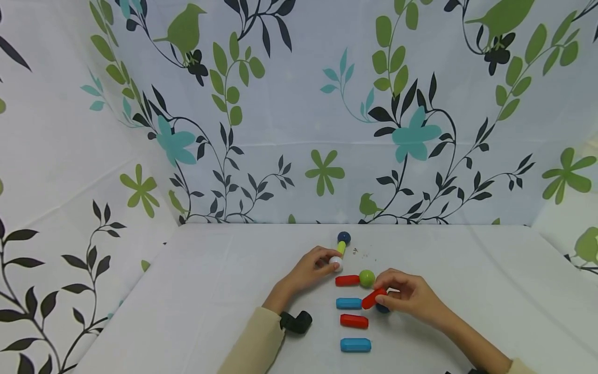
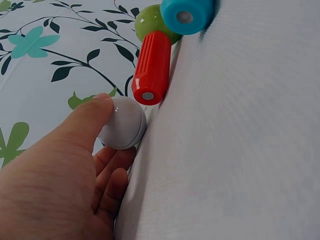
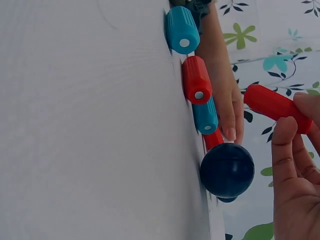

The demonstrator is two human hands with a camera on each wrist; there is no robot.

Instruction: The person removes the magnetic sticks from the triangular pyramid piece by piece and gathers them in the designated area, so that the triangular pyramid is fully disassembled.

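Note:
Thumb and fingers of my left hand (image 1: 310, 267) pinch a white ball (image 2: 124, 122). Just beyond it a yellow-green stick (image 1: 342, 247) reaches to a dark blue ball (image 1: 343, 238). My right hand (image 1: 413, 296) pinches a red stick (image 3: 272, 104) between thumb and fingertips, raised off the table. Below that hand another dark blue ball (image 3: 227, 171) sits on the table, partly hidden in the head view. A second red stick (image 2: 152, 67) touches a green ball (image 1: 366, 278) between the hands. Pale round ends show on the sticks.
Nearer the person, a blue stick (image 1: 349, 303), a red stick (image 1: 354, 321) and another blue stick (image 1: 355, 345) lie in a column on the white table (image 1: 187, 311). A leaf-patterned cloth (image 1: 289, 104) hangs behind. A black band (image 1: 296, 322) circles the left wrist.

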